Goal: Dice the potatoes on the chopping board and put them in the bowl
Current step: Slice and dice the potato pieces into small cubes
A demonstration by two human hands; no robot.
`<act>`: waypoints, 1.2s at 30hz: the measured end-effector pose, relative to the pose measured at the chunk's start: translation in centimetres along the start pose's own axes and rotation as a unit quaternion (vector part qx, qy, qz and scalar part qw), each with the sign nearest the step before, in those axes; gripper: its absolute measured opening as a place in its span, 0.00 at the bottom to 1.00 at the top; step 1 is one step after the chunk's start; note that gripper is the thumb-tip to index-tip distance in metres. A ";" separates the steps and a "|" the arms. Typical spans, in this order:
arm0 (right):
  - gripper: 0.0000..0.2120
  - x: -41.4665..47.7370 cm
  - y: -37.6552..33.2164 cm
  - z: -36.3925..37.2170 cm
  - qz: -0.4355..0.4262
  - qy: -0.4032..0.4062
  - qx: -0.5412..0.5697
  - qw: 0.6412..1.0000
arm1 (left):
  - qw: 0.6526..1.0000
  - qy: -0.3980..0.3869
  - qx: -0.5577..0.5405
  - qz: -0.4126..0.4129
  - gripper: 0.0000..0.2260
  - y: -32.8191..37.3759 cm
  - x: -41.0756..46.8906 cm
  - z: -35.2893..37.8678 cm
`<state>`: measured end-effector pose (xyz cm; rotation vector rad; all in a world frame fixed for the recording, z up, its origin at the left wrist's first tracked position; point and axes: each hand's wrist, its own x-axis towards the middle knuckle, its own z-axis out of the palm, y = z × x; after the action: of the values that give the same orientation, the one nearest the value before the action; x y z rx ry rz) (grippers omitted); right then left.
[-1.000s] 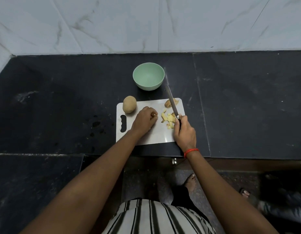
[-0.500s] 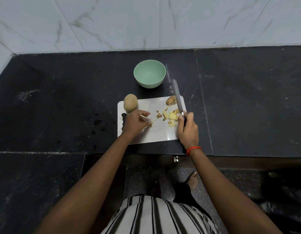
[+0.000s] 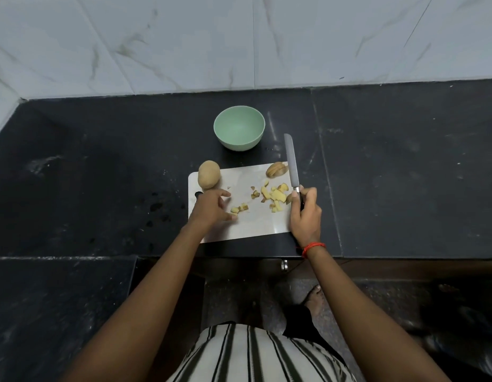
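The left hand (image 3: 211,208) is hovering nearest us over the left side of the board (image 3: 239,228). Its fingers are loosely spread and holding nothing, and the thumb is sitting just beside a few stray dice (image 3: 239,208). Over on the right, the right hand (image 3: 305,213) is gripping the knife (image 3: 291,166) by its handle. The blade is pointing away along the board's right edge, with its tip reaching out over the dark surface (image 3: 101,175). Between the hands a bigger heap (image 3: 275,197) of dice is lying close to the blade. I'd say the dicing is only partway along, with nothing transferred yet. Moving farther out, a sliced chunk (image 3: 277,170) is waiting at the board's far right corner, just beside the blade. A whole potato (image 3: 209,175) is sitting uncut at the far left corner. The next move is likely calling for the left hand to bring that chunk under the knife and steady it, fingertips tucked clear. Beyond the board, the green bowl (image 3: 239,144) is standing on the surface with nothing showing inside.
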<state>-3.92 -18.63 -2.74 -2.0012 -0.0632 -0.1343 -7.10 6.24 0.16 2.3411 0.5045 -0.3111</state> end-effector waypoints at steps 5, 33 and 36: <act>0.08 0.0 -0.3 -0.2 0.004 -0.006 0.024 1.000 | 1.000 -0.008 -0.025 -0.007 0.21 0.6 0.0 0.9; 0.07 0.5 -0.3 -0.5 0.029 0.017 0.079 0.996 | 0.984 0.064 0.037 0.161 0.13 9.0 7.0 2.3; 0.07 0.4 -0.5 -0.5 0.027 0.021 0.080 0.996 | 0.963 0.071 0.108 0.237 0.13 11.2 8.1 3.2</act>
<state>-3.56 -18.83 -2.02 -1.8385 0.0082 -0.1324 4.81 -1.32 1.60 2.6172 -0.0399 0.0325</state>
